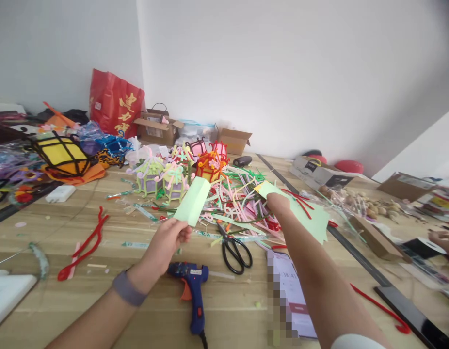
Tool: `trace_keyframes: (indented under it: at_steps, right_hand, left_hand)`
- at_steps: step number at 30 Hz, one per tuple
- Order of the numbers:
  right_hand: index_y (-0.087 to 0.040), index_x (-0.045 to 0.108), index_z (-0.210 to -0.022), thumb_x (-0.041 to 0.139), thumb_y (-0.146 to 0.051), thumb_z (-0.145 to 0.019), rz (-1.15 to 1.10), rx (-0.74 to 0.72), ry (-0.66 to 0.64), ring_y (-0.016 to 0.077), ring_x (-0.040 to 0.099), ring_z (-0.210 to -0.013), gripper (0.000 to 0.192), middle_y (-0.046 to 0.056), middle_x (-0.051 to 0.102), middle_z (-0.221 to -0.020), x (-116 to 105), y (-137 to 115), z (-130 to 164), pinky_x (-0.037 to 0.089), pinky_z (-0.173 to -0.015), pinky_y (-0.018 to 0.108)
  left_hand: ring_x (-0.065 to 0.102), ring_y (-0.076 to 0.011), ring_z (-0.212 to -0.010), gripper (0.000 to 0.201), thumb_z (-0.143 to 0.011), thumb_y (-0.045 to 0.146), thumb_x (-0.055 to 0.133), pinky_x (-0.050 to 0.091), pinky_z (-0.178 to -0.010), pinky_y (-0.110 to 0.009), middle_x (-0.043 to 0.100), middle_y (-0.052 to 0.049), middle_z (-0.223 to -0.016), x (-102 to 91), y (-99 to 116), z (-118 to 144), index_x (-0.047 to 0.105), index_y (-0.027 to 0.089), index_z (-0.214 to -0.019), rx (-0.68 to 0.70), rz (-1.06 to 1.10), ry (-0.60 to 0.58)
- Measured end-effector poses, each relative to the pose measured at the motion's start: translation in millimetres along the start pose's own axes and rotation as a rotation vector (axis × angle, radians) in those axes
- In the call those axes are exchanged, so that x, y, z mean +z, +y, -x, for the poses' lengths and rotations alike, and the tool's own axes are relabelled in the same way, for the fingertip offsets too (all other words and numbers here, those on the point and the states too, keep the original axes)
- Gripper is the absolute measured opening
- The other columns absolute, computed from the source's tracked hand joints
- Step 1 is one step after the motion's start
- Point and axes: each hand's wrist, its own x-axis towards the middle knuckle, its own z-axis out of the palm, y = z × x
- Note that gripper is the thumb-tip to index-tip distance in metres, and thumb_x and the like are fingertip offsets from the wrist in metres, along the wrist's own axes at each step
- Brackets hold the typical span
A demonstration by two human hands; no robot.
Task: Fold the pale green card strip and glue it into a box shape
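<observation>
My left hand pinches the lower end of a folded pale green paper strip between thumb and fingers. My right hand reaches over a larger pale green paper sheet with a jagged edge; its fingers are hidden from here. A bit of yellow shows just past that hand. Below the strip lie black-handled scissors, their blades pointing away. Nearer to me rests a blue glue gun with an orange trigger. Many coloured pipe cleaners are heaped between and behind my hands.
Small pipe-cleaner lanterns stand behind the strip; a yellow lantern sits far left. Red pipe cleaners lie at left. A phone lies beneath my right forearm. Another person's hand is at the right edge.
</observation>
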Motion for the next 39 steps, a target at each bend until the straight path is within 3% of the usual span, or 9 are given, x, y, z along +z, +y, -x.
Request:
trace_keyframes:
  at_steps: [7, 13, 18, 23, 27, 29, 32, 36, 39]
  right_hand:
    - [-0.015, 0.058, -0.118, 0.058, -0.035, -0.092, 0.003, 0.037, 0.014, 0.0211, 0.062, -0.102, 0.033, 0.009, 0.061, -0.119, -3, 5, -5, 0.053, -0.086, 0.042]
    - [-0.016, 0.063, -0.111, 0.051, -0.031, -0.095, -0.044, 0.039, 0.062, 0.0206, 0.065, -0.097, 0.026, 0.009, 0.067, -0.108, -14, -1, 11, 0.051, -0.081, 0.037]
    - [-0.018, 0.064, -0.114, 0.038, -0.015, -0.094, -0.054, -0.089, 0.230, 0.0217, 0.065, -0.095, 0.033, 0.013, 0.066, -0.114, -52, -21, 42, 0.044, -0.071, 0.028]
    - [-0.030, 0.062, -0.117, 0.041, -0.015, -0.093, -0.051, -0.391, 0.409, 0.0154, 0.065, -0.086, 0.035, 0.005, 0.061, -0.124, -78, -52, 119, 0.042, -0.062, 0.024]
    - [-0.027, 0.064, -0.108, 0.046, -0.019, -0.095, -0.177, -1.219, 0.766, 0.0112, 0.062, -0.072, 0.024, 0.003, 0.071, -0.099, -69, -70, 210, 0.043, -0.057, 0.024]
    - [-0.027, 0.063, -0.105, 0.052, -0.019, -0.092, -0.201, -1.440, 0.851, 0.0097, 0.059, -0.064, 0.018, 0.002, 0.072, -0.099, -62, -78, 247, 0.043, -0.053, 0.025]
    - [-0.026, 0.063, -0.094, 0.056, -0.020, -0.090, -0.143, -1.551, 0.886, 0.0091, 0.057, -0.063, 0.011, 0.002, 0.072, -0.103, -51, -91, 276, 0.041, -0.048, 0.024]
    - [-0.026, 0.062, -0.088, 0.056, -0.021, -0.090, -0.053, -1.585, 0.935, 0.0085, 0.054, -0.062, 0.008, 0.001, 0.070, -0.112, -37, -106, 280, 0.038, -0.048, 0.024]
    - [-0.029, 0.060, -0.092, 0.054, -0.019, -0.089, -0.016, -1.600, 0.957, 0.0079, 0.049, -0.058, 0.012, -0.002, 0.070, -0.102, -33, -113, 270, 0.033, -0.048, 0.024]
  left_hand:
    - [0.068, -0.0196, -0.082, 0.007, -0.077, 0.012, 0.068, 0.049, -0.090, -0.033, 0.072, -0.011, -0.081, 34.0, -1, -35, 0.063, 0.014, -0.072, -0.126, 0.091, -0.147]
    - [0.069, -0.0165, -0.072, 0.009, -0.084, 0.014, 0.061, 0.053, -0.078, -0.029, 0.073, -0.011, -0.077, 20.1, -13, -8, 0.069, 0.011, -0.084, -0.270, 0.018, -0.216]
    - [0.070, -0.0166, -0.075, 0.014, -0.086, 0.019, 0.060, 0.054, -0.077, -0.026, 0.075, -0.014, -0.083, 3.0, -12, 14, 0.069, 0.009, -0.086, -0.350, 0.072, -0.229]
    - [0.068, -0.0271, -0.102, 0.052, -0.087, 0.051, 0.054, 0.050, -0.093, -0.033, 0.070, -0.025, -0.107, -17.0, -1, 30, 0.067, 0.002, -0.100, -0.492, 0.249, -0.416]
    - [0.068, -0.0346, -0.100, 0.072, -0.082, 0.067, 0.046, 0.051, -0.087, -0.044, 0.071, -0.023, -0.106, -39.2, 8, 38, 0.064, 0.004, -0.110, -0.470, 0.364, -0.514]
    - [0.071, -0.0313, -0.086, 0.059, -0.084, 0.060, 0.050, 0.053, -0.079, -0.041, 0.075, -0.013, -0.093, -51.1, 11, 40, 0.066, 0.010, -0.108, -0.398, 0.382, -0.496]
    - [0.069, -0.0242, -0.061, 0.044, -0.081, 0.047, 0.059, 0.054, -0.068, -0.035, 0.075, -0.012, -0.077, -66.4, 15, 38, 0.069, 0.009, -0.100, -0.453, 0.248, -0.502]
    - [0.072, -0.0244, -0.066, 0.032, -0.083, 0.022, 0.057, 0.055, -0.070, -0.033, 0.076, -0.013, -0.078, -80.9, 16, 34, 0.066, 0.007, -0.110, -0.463, 0.187, -0.358]
    - [0.073, -0.0269, -0.066, 0.037, -0.084, 0.022, 0.060, 0.056, -0.068, -0.036, 0.076, -0.014, -0.081, -90.1, 16, 32, 0.063, 0.006, -0.117, -0.482, 0.175, -0.276]
